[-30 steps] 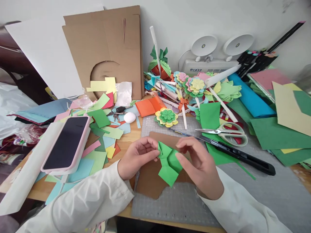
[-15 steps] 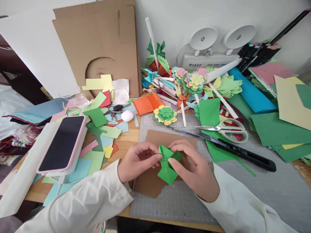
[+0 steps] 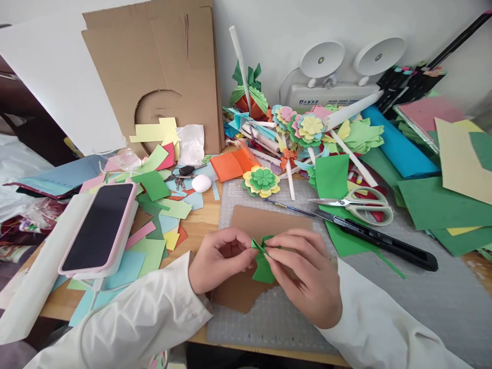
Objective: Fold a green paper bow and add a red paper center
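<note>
The folded green paper (image 3: 264, 270) is held up in front of the person's chest, over a torn-edged piece of brown cardboard (image 3: 237, 296). Its upper part is largely hidden by the fingers, so the exact folds there are hard to make out; a flat flap hangs below.

The left hand (image 3: 223, 259) pinches the paper's left corner between thumb and index finger, the other fingers curled in and partly out of sight. The right hand (image 3: 307, 274) grips the paper from the other side with its fingertips, thumb beneath, covering the right part of it.

The cardboard, partly covered by both hands, lies on a gray cutting mat (image 3: 286, 328). Beyond it, a pen (image 3: 283, 206) runs toward a black utility knife (image 3: 378, 242), where its far end is lost. Scissors (image 3: 371, 207) lie just beside the knife, across a green sheet (image 3: 331, 177). A layered paper flower (image 3: 262, 182) rests near the mat's far edge. At far left, a plastic bag (image 3: 13, 159) is cut off by the frame.
</note>
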A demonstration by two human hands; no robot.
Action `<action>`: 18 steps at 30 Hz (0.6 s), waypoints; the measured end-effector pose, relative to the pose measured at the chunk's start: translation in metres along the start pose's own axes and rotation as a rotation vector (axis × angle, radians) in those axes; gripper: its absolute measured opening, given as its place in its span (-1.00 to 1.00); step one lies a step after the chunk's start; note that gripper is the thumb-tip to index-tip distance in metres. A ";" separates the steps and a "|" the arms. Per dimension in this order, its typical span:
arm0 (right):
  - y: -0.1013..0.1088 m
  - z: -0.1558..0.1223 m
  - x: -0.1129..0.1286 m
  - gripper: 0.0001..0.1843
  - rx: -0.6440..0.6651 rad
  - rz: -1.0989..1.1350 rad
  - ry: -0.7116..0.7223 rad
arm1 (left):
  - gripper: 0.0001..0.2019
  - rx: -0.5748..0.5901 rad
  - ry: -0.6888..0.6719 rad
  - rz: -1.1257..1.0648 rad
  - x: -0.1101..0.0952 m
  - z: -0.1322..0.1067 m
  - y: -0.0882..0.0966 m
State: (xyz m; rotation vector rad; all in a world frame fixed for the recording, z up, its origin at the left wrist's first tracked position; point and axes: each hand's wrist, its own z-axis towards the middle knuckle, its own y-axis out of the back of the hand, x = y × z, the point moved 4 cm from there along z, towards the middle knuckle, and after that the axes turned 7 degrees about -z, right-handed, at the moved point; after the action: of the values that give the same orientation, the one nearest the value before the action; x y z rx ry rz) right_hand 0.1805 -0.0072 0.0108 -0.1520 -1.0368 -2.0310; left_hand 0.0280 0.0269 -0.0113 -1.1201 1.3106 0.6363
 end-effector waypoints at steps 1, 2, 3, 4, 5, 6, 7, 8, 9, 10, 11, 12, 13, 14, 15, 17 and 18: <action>0.000 0.001 0.000 -0.73 0.012 0.027 -0.004 | -0.82 -0.011 0.049 -0.025 0.002 0.001 0.001; -0.001 0.002 0.000 -0.74 0.023 0.058 -0.014 | -0.79 -0.021 0.094 -0.049 0.004 0.001 0.002; -0.001 0.003 0.000 -0.74 0.029 0.091 -0.029 | -0.77 -0.029 0.135 -0.072 0.005 0.002 0.002; 0.000 0.004 0.000 -0.74 0.034 0.124 -0.050 | -0.76 -0.035 0.166 -0.095 0.006 0.003 0.003; 0.000 0.005 0.000 -0.75 0.039 0.158 -0.074 | -0.75 -0.037 0.189 -0.119 0.007 0.003 0.004; 0.000 0.005 -0.001 -0.75 0.045 0.191 -0.097 | -0.75 -0.036 0.206 -0.144 0.008 0.004 0.004; 0.001 0.006 -0.001 -0.75 0.053 0.223 -0.116 | -0.75 -0.031 0.218 -0.167 0.008 0.004 0.004; 0.001 0.006 -0.001 -0.76 0.063 0.253 -0.135 | -0.76 -0.024 0.228 -0.186 0.009 0.005 0.004; 0.001 0.005 -0.002 -0.77 0.074 0.280 -0.158 | -0.76 -0.017 0.238 -0.202 0.009 0.005 0.003; 0.000 0.004 -0.003 -0.78 0.086 0.307 -0.187 | -0.76 -0.010 0.247 -0.212 0.009 0.005 0.003; -0.001 0.003 -0.004 -0.79 0.100 0.337 -0.223 | -0.76 -0.005 0.254 -0.219 0.010 0.005 0.003; -0.002 0.002 -0.006 -0.80 0.115 0.371 -0.267 | -0.77 -0.002 0.260 -0.224 0.010 0.005 0.003; -0.004 0.000 -0.008 -0.81 0.128 0.411 -0.315 | -0.77 0.000 0.265 -0.230 0.011 0.005 0.003; -0.006 -0.001 -0.010 -0.82 0.140 0.451 -0.363 | -0.78 0.004 0.267 -0.235 0.011 0.005 0.003; -0.007 -0.003 -0.012 -0.83 0.148 0.488 -0.406 | -0.79 0.006 0.265 -0.238 0.011 0.005 0.003; -0.010 -0.004 -0.014 -0.85 0.164 0.533 -0.459 | -0.80 0.011 0.251 -0.234 0.011 0.005 0.003; -0.011 -0.004 -0.015 -0.85 0.167 0.535 -0.465 | -0.80 0.014 0.244 -0.225 0.011 0.005 0.004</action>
State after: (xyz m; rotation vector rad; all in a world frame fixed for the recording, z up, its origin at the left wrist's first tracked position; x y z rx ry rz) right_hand 0.1833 0.0022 -0.0051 -0.7568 -1.2761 -1.4430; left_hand 0.0293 0.0309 -0.0232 -1.3427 1.3659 0.3318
